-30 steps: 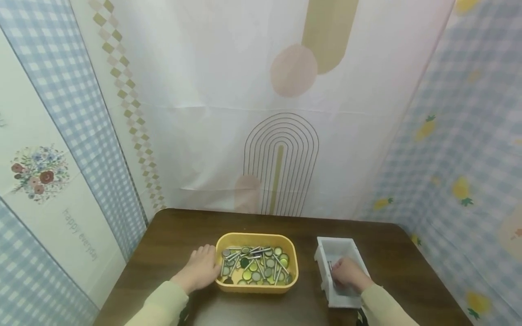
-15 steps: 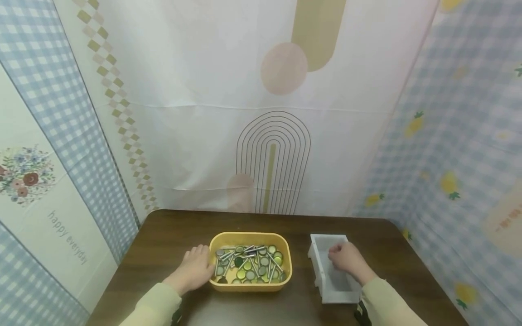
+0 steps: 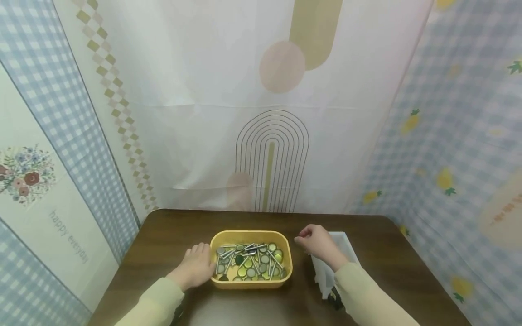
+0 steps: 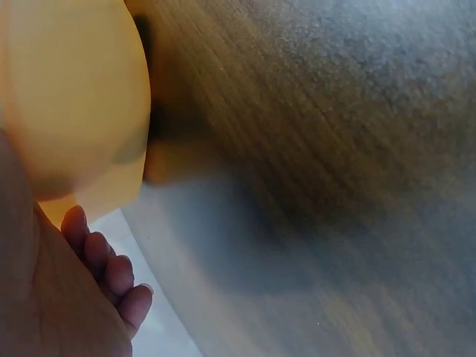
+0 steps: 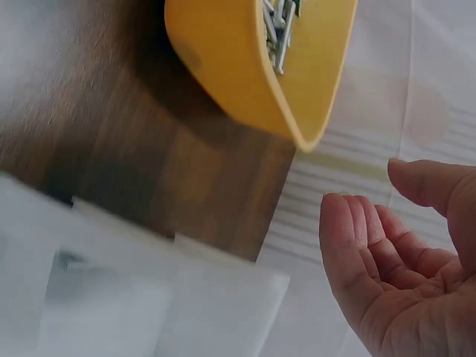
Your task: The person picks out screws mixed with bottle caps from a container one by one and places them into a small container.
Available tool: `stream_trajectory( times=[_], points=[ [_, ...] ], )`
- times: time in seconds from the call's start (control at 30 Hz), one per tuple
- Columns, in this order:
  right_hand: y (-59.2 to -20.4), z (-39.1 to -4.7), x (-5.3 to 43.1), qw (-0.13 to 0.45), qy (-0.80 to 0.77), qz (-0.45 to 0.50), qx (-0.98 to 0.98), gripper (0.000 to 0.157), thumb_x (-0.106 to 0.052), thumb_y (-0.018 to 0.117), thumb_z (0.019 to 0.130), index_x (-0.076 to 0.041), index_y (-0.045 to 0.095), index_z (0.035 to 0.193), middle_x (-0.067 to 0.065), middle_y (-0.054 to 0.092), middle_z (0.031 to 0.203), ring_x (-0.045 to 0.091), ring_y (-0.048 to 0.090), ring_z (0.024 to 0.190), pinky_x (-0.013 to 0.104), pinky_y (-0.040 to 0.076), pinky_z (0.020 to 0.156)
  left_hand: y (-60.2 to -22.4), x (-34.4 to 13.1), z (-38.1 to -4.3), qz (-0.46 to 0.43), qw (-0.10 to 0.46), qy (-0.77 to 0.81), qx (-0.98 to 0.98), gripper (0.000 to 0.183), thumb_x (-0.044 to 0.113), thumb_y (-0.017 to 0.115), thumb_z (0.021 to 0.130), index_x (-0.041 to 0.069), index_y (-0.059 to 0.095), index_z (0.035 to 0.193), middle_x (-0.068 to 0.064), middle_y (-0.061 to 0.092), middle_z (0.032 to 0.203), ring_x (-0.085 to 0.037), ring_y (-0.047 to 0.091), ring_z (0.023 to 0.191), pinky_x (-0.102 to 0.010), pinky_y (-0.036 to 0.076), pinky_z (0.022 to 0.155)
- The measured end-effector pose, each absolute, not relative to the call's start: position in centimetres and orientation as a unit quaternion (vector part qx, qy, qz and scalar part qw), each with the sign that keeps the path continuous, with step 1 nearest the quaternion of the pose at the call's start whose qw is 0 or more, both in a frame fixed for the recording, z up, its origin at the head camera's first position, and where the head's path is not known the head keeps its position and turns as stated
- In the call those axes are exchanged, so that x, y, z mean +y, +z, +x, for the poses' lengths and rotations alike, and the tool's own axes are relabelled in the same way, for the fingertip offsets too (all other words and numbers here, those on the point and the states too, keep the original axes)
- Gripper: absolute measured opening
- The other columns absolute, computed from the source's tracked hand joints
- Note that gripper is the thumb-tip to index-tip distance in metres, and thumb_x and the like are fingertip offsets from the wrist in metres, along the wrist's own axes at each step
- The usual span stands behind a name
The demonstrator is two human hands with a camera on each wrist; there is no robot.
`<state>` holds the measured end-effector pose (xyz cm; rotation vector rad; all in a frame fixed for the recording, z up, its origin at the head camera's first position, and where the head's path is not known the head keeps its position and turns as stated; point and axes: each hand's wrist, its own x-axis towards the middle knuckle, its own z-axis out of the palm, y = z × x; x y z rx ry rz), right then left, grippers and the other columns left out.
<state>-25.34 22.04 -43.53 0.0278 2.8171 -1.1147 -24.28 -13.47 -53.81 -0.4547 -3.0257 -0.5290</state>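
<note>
A yellow tub (image 3: 249,285) stands on the table, holding a mix of silver bolts (image 3: 275,261) and round bottle caps (image 3: 242,272) in green, gold and grey. My left hand (image 3: 196,266) rests against its left side, fingers loosely bent at the outer wall. Between the tub and a white plastic bin (image 3: 345,242), my right hand (image 3: 318,244) hangs in the air over the bin's left edge. The right wrist view shows that hand (image 5: 401,275) with thumb and fingers apart and nothing between them. My right forearm hides much of the bin from the head view.
The dark wooden table (image 3: 175,226) has rounded far corners. Behind it hangs a patterned cloth (image 3: 204,149), with checked cloth (image 3: 408,181) on the right side. In the right wrist view a small dark shape (image 5: 71,260) shows in the white bin.
My right hand has risen out of the white bin and moved left toward the yellow tub; the bolt at its fingers a second ago is gone from them. The left hand stays at the tub.
</note>
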Motion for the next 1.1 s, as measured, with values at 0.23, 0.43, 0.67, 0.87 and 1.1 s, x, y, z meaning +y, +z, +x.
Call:
stream_trajectory(
  times=[0.23, 0.43, 0.67, 0.87, 1.1],
  points=[
    [-44.9, -26.0, 19.6, 0.058, -0.344, 0.0, 0.937, 0.022, -0.025, 0.073, 0.086, -0.005, 0.064, 0.092, 0.004, 0.061, 0.082, 0.018, 0.058, 0.073, 0.034, 0.049, 0.062, -53.5, -13.4, -24.0, -0.143, 0.005, -0.173, -0.974, 0.028, 0.021, 0.055, 0.086, 0.0, 0.049, 0.103, -0.006, 0.041, 0.089, -0.025, 0.04, 0.086, -0.045, 0.033, 0.079],
    [-46.1, -26.4, 17.9, 0.056, -0.339, -0.015, 0.939, 0.021, -0.02, 0.075, 0.082, -0.004, 0.064, 0.091, 0.005, 0.061, 0.082, 0.018, 0.058, 0.073, 0.033, 0.05, 0.062, -53.5, -13.2, -24.1, -0.146, 0.002, -0.174, -0.974, 0.027, 0.021, 0.054, 0.088, -0.001, 0.049, 0.102, -0.006, 0.041, 0.088, -0.025, 0.039, 0.085, -0.045, 0.033, 0.078],
    [-47.0, -26.6, 15.9, 0.06, -0.321, -0.051, 0.944, 0.021, -0.019, 0.074, 0.084, -0.003, 0.063, 0.092, 0.005, 0.062, 0.082, 0.017, 0.058, 0.072, 0.034, 0.049, 0.061, -53.9, -13.3, -24.1, -0.149, 0.012, -0.17, -0.974, 0.027, 0.022, 0.054, 0.087, 0.0, 0.048, 0.1, -0.006, 0.039, 0.087, -0.025, 0.038, 0.083, -0.044, 0.033, 0.076],
    [-48.0, -26.6, 14.9, 0.058, -0.313, -0.051, 0.947, 0.018, -0.015, 0.075, 0.083, -0.003, 0.062, 0.087, 0.007, 0.061, 0.084, 0.019, 0.056, 0.072, 0.037, 0.049, 0.064, -54.1, -13.4, -24.1, -0.157, 0.025, -0.18, -0.971, 0.027, 0.021, 0.054, 0.085, -0.001, 0.048, 0.1, -0.006, 0.038, 0.086, -0.025, 0.037, 0.082, -0.045, 0.033, 0.075],
    [-49.4, -26.6, 13.8, 0.036, -0.29, -0.068, 0.954, 0.038, -0.007, 0.074, 0.081, -0.011, 0.042, 0.059, -0.001, 0.043, 0.054, 0.012, 0.041, 0.045, 0.027, 0.033, 0.045, -53.7, -13.4, -24.1, -0.155, 0.024, -0.181, -0.971, 0.027, 0.021, 0.054, 0.085, 0.0, 0.048, 0.1, -0.006, 0.038, 0.086, -0.025, 0.038, 0.083, -0.044, 0.032, 0.076]
  ],
)
